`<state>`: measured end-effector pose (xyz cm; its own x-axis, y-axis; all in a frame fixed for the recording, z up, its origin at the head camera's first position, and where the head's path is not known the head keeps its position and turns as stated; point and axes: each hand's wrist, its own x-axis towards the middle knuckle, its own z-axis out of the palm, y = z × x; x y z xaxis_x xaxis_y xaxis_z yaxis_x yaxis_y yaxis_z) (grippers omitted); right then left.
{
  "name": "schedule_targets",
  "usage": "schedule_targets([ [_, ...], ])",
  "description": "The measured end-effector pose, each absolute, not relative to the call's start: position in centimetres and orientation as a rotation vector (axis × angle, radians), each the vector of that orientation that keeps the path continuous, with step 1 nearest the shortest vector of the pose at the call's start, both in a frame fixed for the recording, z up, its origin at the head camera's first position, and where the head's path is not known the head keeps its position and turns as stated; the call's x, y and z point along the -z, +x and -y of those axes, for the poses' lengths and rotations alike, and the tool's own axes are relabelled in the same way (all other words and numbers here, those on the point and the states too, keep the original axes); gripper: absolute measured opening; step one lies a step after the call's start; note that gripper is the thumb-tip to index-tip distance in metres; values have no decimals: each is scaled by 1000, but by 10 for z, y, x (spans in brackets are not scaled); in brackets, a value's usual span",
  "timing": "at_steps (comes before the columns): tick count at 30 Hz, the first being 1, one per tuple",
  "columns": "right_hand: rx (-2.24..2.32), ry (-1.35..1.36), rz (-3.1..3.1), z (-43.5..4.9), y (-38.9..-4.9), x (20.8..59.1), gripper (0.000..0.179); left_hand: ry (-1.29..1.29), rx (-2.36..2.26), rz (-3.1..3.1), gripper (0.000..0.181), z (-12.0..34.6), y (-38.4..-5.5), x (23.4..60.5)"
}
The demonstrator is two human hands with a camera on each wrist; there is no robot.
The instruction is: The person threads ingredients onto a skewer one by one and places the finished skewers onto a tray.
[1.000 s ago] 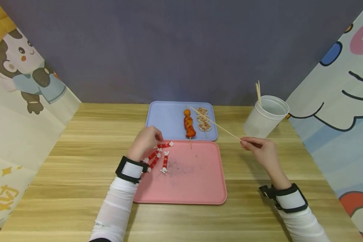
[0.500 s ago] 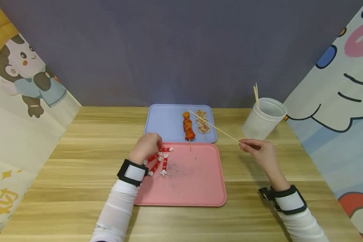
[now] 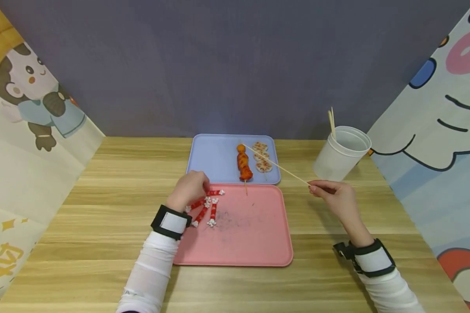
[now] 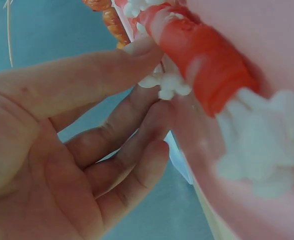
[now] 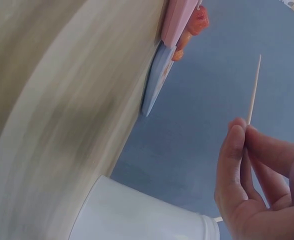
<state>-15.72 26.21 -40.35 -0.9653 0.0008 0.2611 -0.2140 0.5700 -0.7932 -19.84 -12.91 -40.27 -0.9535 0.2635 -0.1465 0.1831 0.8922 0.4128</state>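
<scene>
My left hand (image 3: 189,189) reaches over the upper left of the pink tray (image 3: 250,243). Its thumb and fingers close around the left end of a red sausage with white frilled ends (image 3: 214,192), which is partly hidden. Other such sausages lie close by, one standing lengthwise (image 3: 213,212); another red sausage (image 4: 207,62) fills much of the left wrist view. My right hand (image 3: 334,195) pinches a thin wooden skewer (image 3: 283,168) near one end, between thumb and fingertips. The skewer slants up and leftward, its far end in front of the blue tray (image 3: 211,152).
On the blue tray lie a skewer of orange-red meat pieces (image 3: 243,164) and a skewer of lotus root slices (image 3: 263,166). A white bucket (image 3: 338,158) holding skewers (image 3: 332,122) stands at the back right. A dark wall (image 3: 235,69) closes off the back of the table.
My left hand has moved slightly rightward over the top sausage, covering its left end. My right hand keeps its hold on the skewer, nearly still. The head view has tilted slightly.
</scene>
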Motion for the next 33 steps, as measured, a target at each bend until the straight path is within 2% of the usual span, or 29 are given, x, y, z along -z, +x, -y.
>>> schedule_targets([
  [9,-1335,262,2587,-246,-153,390,18,292,-1175,-2955,10,136,-194,383],
  [18,-1361,333,2556,-233,-139,366,15,161,-1622,-3019,14,128,-195,357],
  [33,-1327,345,2590,-219,-131,350,16,36,-1931,-3066,17,117,-189,340],
])
